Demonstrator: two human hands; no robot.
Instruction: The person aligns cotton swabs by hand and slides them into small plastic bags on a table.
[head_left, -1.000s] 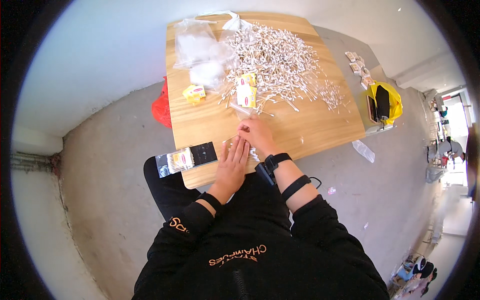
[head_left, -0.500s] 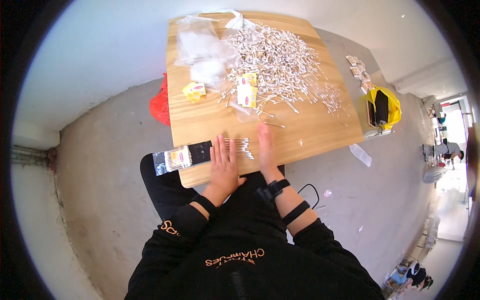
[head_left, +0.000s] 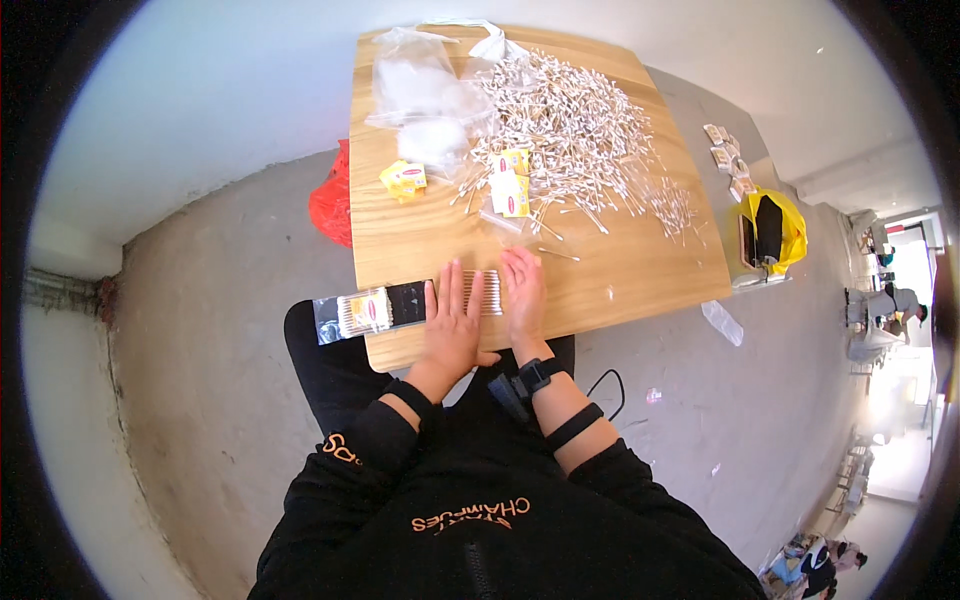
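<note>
My left hand lies flat with fingers stretched over a row of cotton swabs near the table's front edge. Beside the swabs' right ends, my right hand stands on edge, fingers extended, its inner side along the swab tips. The tips are lined up evenly there. Left of my left hand, a black strip lies on the table, partly covered by my fingers. Adjoining it is a clear packet of swabs with a yellow and white card, overhanging the table's left edge. One loose swab lies beyond my right hand.
A large heap of cotton swabs covers the table's far part. Near it lie clear plastic bags, yellow cards and yellow-white cards. A red bag hangs left; a yellow bag stands right. People are in the right background.
My right hand has moved left against the swab ends, which were uneven and are now level. My left hand stays pressed on the swabs. The view has shifted slightly.
</note>
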